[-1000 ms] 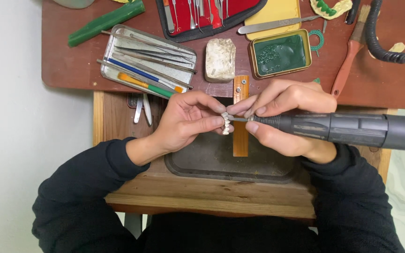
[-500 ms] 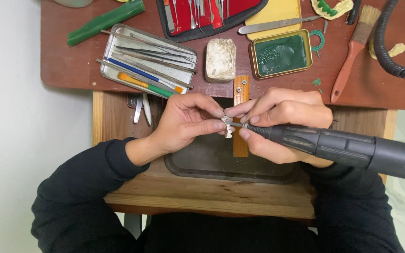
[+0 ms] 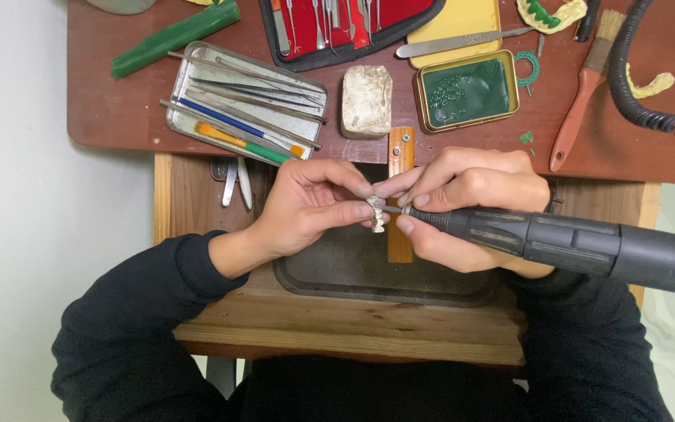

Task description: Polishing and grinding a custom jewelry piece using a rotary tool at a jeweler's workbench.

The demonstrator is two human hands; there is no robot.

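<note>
Dental bridge (image 3: pixel 376 213), a small whitish row of tooth-shaped units, sat pinched between the thumb and fingertips of the left hand (image 3: pixel 314 207), held up over the dark recessed tray (image 3: pixel 353 270) of the wooden bench, probably so that dust and chips would fall into it. The left fingers were closed tight on the piece, turning one face toward the tool. The right hand (image 3: pixel 470 207) gripped the black rotary handpiece (image 3: pixel 572 246) like a pen, fingers curled shut around its front end, with the thin bur at its tip touching the piece. Both hands met just above the narrow wooden bench peg (image 3: pixel 400 156), which likely served to steady them. Farther off on the reddish worktop (image 3: pixel 103 117) lay a metal instrument tray (image 3: pixel 189 117) to the left, a whitish stone block (image 3: pixel 366 100) in the middle, a green-filled tin (image 3: pixel 466 91) and an orange-handled brush (image 3: pixel 580 109) to the right, all within reach yet apart from the hands.
</note>
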